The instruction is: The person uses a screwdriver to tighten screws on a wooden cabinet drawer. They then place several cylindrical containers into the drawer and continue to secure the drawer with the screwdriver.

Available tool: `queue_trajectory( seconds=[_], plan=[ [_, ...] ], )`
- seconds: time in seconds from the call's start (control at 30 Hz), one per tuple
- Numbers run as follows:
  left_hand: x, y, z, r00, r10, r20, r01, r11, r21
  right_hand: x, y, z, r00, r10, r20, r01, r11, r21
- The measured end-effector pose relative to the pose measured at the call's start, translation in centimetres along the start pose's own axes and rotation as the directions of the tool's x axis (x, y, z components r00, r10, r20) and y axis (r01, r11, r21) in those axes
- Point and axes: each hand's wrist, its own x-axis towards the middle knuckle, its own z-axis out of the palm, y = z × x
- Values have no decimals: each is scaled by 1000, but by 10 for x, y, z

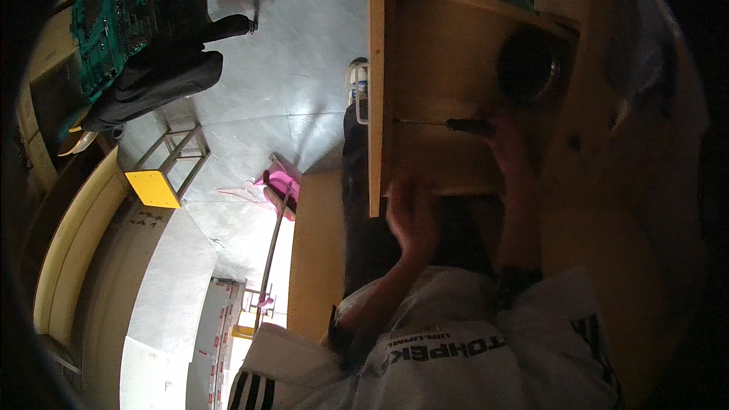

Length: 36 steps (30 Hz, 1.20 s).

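Note:
A pulled-out wooden drawer (448,53) lies in front of me, with a pale pull handle (363,102) on the outer face of its front panel (375,45). In my right hand (507,140) is the dark handle of a screwdriver (465,125). Its thin shaft points left, and the tip meets the inner face of the front panel. Whether a screw sits there is too small to see. My left hand (414,220) is curled over the drawer's near side, close to the front panel; its fingertips are partly in shadow. A dark round container (528,68) rests inside the drawer.
Left of the drawer, a yellow-topped stool (156,188) stands on the grey tiled floor (258,68). Beside it lie a pink dustpan (281,182) and a long pole (273,258). Another person in dark trousers (152,83) is at upper left. A wooden panel (315,247) stands near my left arm.

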Motion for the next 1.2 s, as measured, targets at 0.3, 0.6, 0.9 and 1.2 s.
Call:
queue_trajectory(
  seconds=[0.3, 0.6, 0.9, 1.2],
  plan=[
    [125, -27, -57, 961, -225, 160, 242, 965, -101, 3, -31, 18, 853, 482, -199, -439, 869, 227],
    [152, -49, -39, 971, 1, 238, -41, 986, 161, 5, -14, -3, 963, 261, 61, -263, 964, 33],
    [146, -31, -37, 979, 103, 178, -135, 974, 179, 5, -21, 13, 887, 437, -150, -379, 873, 307],
    [142, -36, -37, 988, 92, 124, -106, 988, 111, 9, -8, 2, 977, 208, 41, -212, 955, 207]
  ],
)
